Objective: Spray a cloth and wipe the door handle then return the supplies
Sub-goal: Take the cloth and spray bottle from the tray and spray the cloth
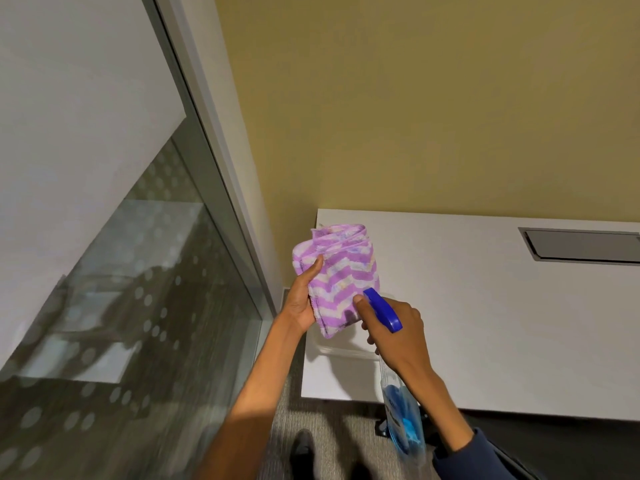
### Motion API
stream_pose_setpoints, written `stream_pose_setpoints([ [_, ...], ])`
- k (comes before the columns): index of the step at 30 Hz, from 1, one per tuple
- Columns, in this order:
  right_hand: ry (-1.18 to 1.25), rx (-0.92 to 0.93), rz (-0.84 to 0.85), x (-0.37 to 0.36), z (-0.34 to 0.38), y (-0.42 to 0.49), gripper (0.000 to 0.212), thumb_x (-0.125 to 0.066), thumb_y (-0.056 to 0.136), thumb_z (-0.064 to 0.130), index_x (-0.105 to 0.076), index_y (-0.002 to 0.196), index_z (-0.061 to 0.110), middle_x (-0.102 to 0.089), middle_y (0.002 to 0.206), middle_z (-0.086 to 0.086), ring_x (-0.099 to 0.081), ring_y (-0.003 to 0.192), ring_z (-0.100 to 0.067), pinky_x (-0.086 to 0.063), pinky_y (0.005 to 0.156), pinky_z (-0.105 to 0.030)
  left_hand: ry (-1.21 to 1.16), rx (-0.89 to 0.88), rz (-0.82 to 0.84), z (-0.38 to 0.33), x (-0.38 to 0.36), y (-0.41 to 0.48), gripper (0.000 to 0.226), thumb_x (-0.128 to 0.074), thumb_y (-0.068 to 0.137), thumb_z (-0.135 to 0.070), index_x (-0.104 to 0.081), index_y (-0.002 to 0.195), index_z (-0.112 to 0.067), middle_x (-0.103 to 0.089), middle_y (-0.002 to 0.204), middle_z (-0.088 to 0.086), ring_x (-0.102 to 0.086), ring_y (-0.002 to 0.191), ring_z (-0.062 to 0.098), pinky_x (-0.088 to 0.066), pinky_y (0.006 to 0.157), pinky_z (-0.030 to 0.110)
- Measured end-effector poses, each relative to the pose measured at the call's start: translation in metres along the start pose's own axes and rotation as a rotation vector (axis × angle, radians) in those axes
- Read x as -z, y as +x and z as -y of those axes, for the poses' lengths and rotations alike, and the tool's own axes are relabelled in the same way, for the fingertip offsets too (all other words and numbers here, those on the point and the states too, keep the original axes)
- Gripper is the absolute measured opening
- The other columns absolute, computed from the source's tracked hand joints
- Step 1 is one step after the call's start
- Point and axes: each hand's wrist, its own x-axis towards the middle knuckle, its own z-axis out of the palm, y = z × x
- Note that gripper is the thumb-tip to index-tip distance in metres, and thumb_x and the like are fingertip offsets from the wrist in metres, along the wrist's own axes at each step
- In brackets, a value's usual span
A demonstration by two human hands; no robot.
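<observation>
Nearest the camera, below the white table's (485, 306) front edge, a dark shoe (303, 448) stands on grey carpet (332, 420); a dark blue sleeve (474, 459) covers the right forearm, while the left forearm is bare. The right hand (398, 337) is wrapped around the neck of a spray bottle (403, 420); the clear body with blue liquid hangs below the wrist, in front of the table's near edge; the blue spray head (382, 309) rises above the knuckles, over the table's left part, with its nozzle right at the cloth. The left hand (301, 303) grips a folded purple-and-white zigzag cloth (337, 278), thumb pressed on the face turned to the camera, fingers hidden behind it; the cloth is held upright over the table's left end, clear of the surface. Under the two hands a clear plastic container (341, 348) rests on the table near its left front corner; I cannot tell what it holds. Farther back on the table, toward its right, a grey recessed hatch (581, 245) is set in the top. The table's far edge meets a yellow wall (415, 116); left of the table stands a glass panel (138, 289) with pale dots in a grey frame (214, 161).
</observation>
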Motion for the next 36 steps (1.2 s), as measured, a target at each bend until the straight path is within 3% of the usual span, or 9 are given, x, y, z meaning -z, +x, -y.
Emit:
stream_pose_setpoints([
  [4,-0.019,0.008,-0.019,-0.001,0.001,0.002,0.065,-0.053,0.083,0.068,-0.062,0.065,0.005,-0.065,0.058,-0.013,-0.063,0.055,-0.032,-0.055,0.055,-0.049,-0.010,-0.016,-0.038,-0.004,-0.002,-0.002,0.036,-0.060,0.090,-0.029,-0.061,0.123,-0.013,-0.071,0.111,0.012,-0.068,0.104,0.029,-0.055,0.091,0.046],
  [10,-0.068,0.011,-0.122,0.000,0.007,-0.006,0.058,-0.061,0.086,0.058,-0.045,0.045,0.021,-0.054,0.042,-0.001,-0.052,0.042,-0.016,-0.043,0.056,-0.028,0.005,-0.010,-0.060,-0.008,-0.005,-0.004,0.038,-0.057,0.093,-0.029,-0.059,0.127,-0.013,-0.070,0.111,0.012,-0.067,0.106,0.030,-0.053,0.094,0.047],
  [15,-0.070,0.055,-0.097,0.002,0.006,-0.007,0.070,-0.048,0.077,0.075,-0.059,0.055,0.010,-0.062,0.049,-0.007,-0.061,0.049,-0.021,-0.051,0.059,-0.036,0.005,-0.015,-0.052,-0.008,-0.002,-0.002,0.034,-0.057,0.093,-0.029,-0.061,0.122,-0.013,-0.071,0.109,0.012,-0.068,0.104,0.029,-0.055,0.091,0.046],
  [18,-0.102,0.087,-0.080,0.005,0.009,-0.005,0.073,-0.045,0.078,0.078,-0.059,0.059,0.008,-0.064,0.054,-0.009,-0.061,0.054,-0.025,-0.050,0.061,-0.037,-0.015,-0.022,-0.033,-0.008,-0.002,-0.001,0.036,-0.057,0.093,-0.029,-0.060,0.125,-0.013,-0.070,0.112,0.012,-0.067,0.106,0.030,-0.054,0.093,0.047],
  [22,-0.070,0.089,-0.082,0.004,0.009,-0.007,0.073,-0.045,0.079,0.075,-0.059,0.055,0.007,-0.063,0.051,-0.009,-0.059,0.050,-0.020,-0.046,0.057,-0.027,-0.017,-0.025,-0.005,-0.008,-0.004,0.000,0.040,-0.059,0.092,-0.029,-0.058,0.127,-0.012,-0.070,0.113,0.013,-0.066,0.108,0.030,-0.053,0.095,0.048],
  [28,-0.074,0.061,-0.192,0.001,0.006,-0.009,0.076,-0.045,0.076,0.076,-0.056,0.048,0.006,-0.058,0.042,-0.007,-0.056,0.042,-0.017,-0.043,0.054,-0.021,0.011,-0.034,0.054,-0.012,-0.008,0.003,0.071,-0.084,0.067,-0.035,-0.058,0.129,-0.013,-0.070,0.114,0.012,-0.065,0.111,0.031,-0.050,0.099,0.050],
  [31,-0.090,0.103,-0.154,0.003,0.007,-0.008,0.065,-0.048,0.078,0.074,-0.047,0.047,0.017,-0.047,0.038,0.006,-0.046,0.039,-0.011,-0.036,0.047,-0.017,-0.002,-0.036,0.055,-0.013,-0.009,0.005,0.063,-0.081,0.071,-0.033,-0.059,0.127,-0.013,-0.070,0.114,0.013,-0.066,0.110,0.031,-0.051,0.098,0.049],
  [33,-0.118,0.123,-0.152,0.004,0.007,-0.006,0.067,-0.048,0.079,0.074,-0.044,0.048,0.015,-0.039,0.038,0.008,-0.040,0.040,-0.011,-0.031,0.046,-0.017,-0.007,-0.035,0.051,-0.013,-0.009,0.005,0.050,-0.071,0.082,-0.031,-0.060,0.127,-0.012,-0.068,0.117,0.014,-0.064,0.113,0.032,-0.050,0.099,0.050],
  [36,-0.121,0.141,-0.179,0.004,0.004,-0.006,0.069,-0.042,0.079,0.078,-0.055,0.055,0.014,-0.057,0.046,0.004,-0.051,0.044,-0.014,-0.038,0.050,-0.019,-0.001,-0.034,0.026,-0.013,-0.010,0.004,0.037,-0.059,0.091,-0.030,-0.063,0.124,-0.013,-0.068,0.118,0.014,-0.063,0.115,0.032,-0.049,0.101,0.051],
])
